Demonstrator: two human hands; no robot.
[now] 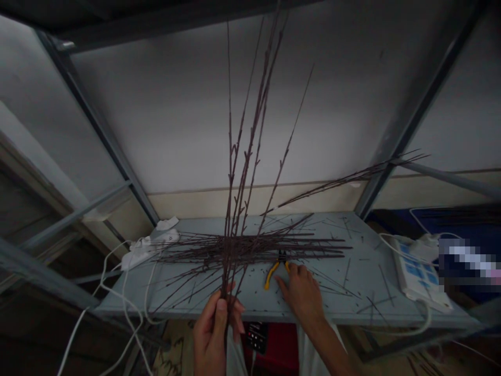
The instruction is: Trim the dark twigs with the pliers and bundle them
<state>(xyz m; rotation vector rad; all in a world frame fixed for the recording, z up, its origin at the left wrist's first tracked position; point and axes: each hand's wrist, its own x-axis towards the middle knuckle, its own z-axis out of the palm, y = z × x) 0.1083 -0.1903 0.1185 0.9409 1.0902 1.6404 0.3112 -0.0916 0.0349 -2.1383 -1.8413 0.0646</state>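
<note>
My left fingers [221, 313] are clamped low and firm around the upright bundle of bare twigs [230, 230], a grip that holds the stems together, while my right hand [301, 300] rests open, fingers apart, just beside the yellow-handled pliers [273, 275] on the grey worktop [371, 308].

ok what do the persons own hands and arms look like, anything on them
Both hands are bare, with no gloves, and no ring, watch or bracelet shows on the left hand or the right hand. The right forearm has no sleeve on it. Pale white fabric shows beside it, perhaps clothing; the dim picture doesn't settle that.
</note>
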